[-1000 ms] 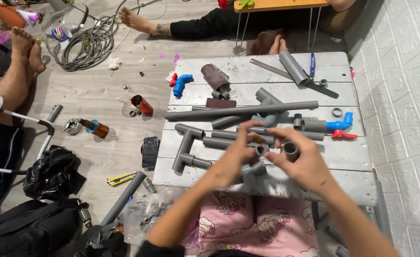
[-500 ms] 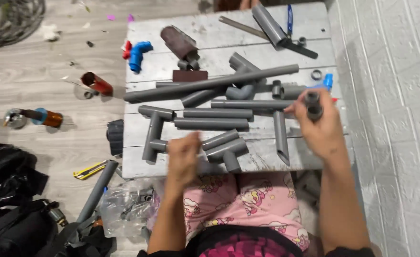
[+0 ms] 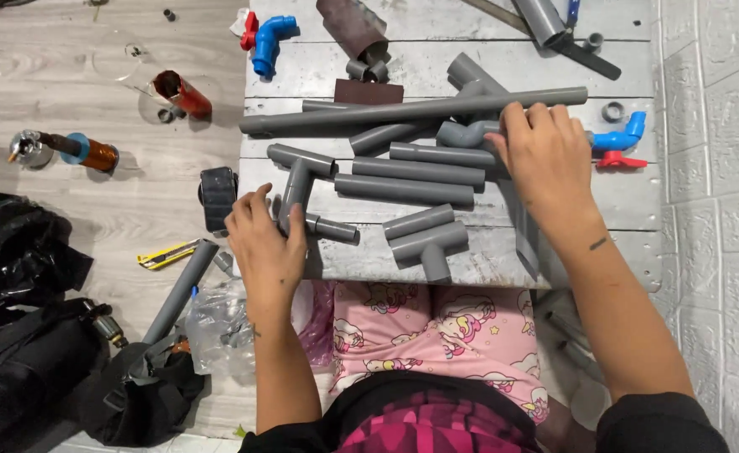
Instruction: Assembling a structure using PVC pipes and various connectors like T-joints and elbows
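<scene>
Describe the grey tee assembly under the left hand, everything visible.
The tee assembly is dull grey plastic pipe: a long stem running up to an elbow and short pipe at its far end, and a short branch pointing right. It lies flat on the pale board, near its left edge. The left hand rests on its near end, hiding that joint. No cracks visible.

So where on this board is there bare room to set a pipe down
Bare board lies between the brown cylinder and the upper grey pipe. Another strip runs past the blue valve. The middle, between left hand and right hand, is crowded.
</scene>
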